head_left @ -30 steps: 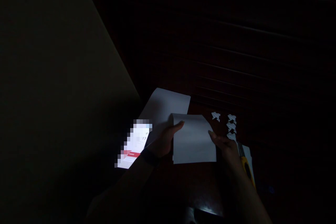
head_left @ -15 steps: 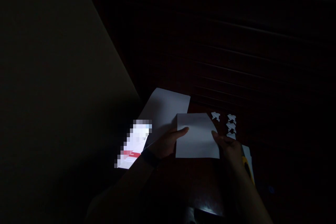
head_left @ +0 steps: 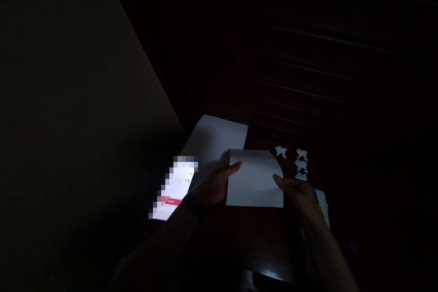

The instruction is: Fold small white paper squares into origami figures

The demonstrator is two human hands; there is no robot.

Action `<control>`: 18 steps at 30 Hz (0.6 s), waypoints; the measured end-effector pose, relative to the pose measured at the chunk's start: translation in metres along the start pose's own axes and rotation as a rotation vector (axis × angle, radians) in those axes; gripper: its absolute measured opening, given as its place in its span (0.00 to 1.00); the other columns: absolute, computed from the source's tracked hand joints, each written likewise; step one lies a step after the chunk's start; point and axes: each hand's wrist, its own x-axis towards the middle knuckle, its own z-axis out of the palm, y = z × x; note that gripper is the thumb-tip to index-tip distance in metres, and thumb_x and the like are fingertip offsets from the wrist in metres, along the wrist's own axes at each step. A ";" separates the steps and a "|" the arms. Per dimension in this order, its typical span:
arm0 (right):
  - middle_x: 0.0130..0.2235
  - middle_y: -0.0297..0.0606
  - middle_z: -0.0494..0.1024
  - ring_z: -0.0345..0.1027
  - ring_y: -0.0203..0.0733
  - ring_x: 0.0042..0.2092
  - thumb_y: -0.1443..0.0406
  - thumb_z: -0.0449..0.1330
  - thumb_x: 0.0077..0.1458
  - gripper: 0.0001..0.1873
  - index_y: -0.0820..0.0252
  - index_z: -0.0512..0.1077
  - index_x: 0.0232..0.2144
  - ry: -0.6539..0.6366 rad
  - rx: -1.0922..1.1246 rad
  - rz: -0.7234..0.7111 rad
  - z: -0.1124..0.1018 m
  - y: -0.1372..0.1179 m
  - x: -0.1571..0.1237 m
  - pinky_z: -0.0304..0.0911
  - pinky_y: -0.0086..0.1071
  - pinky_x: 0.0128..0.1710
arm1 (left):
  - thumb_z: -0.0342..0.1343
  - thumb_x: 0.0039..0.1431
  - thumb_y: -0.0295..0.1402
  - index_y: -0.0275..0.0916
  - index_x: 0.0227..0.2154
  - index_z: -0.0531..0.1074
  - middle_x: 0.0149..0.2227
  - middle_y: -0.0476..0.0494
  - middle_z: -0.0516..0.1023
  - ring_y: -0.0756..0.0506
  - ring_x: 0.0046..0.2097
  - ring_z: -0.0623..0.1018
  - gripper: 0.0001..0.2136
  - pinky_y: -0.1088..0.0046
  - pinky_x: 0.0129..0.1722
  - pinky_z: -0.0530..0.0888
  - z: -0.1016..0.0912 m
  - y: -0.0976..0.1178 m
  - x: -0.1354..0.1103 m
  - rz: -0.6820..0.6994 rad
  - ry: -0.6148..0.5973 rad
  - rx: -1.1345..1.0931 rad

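A white sheet of paper (head_left: 255, 182) is held up between both hands above the dark table. My left hand (head_left: 219, 185) grips its left edge, thumb on the face and fingers behind. At the right edge my right hand (head_left: 297, 194) pinches the sheet the same way, and the upper right corner bends back. Behind and to the left lies a stack of white paper (head_left: 219, 134), partly covered by my left hand and the held sheet.
A lit screen (head_left: 174, 191), partly pixelated, glows by my left wrist. Several small folded white paper pieces (head_left: 301, 164) lie at the right. Something yellow (head_left: 320, 211) rests on pale paper (head_left: 323, 198) beyond my right wrist. A wall (head_left: 85, 77) rises at left.
Both hands have shifted slightly left with the sheet. Its upper right corner curves back more, and my right thumb sits further in on the face.
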 end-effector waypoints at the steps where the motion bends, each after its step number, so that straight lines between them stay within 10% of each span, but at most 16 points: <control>1: 0.20 0.33 0.75 0.65 0.37 0.23 0.56 0.70 0.38 0.13 0.60 0.76 0.19 0.004 -0.020 -0.009 0.000 0.000 0.000 0.58 0.29 0.24 | 0.56 0.56 0.42 0.34 0.43 0.71 0.38 0.39 0.78 0.42 0.43 0.77 0.17 0.66 0.44 0.70 0.001 0.000 0.000 0.000 -0.001 -0.010; 18: 0.21 0.34 0.75 0.67 0.40 0.24 0.54 0.69 0.37 0.14 0.58 0.75 0.17 -0.118 0.108 0.095 0.011 -0.014 -0.010 0.59 0.30 0.24 | 0.59 0.53 0.42 0.37 0.48 0.69 0.37 0.39 0.79 0.39 0.41 0.77 0.22 0.65 0.39 0.71 0.010 0.001 -0.003 0.059 0.024 0.086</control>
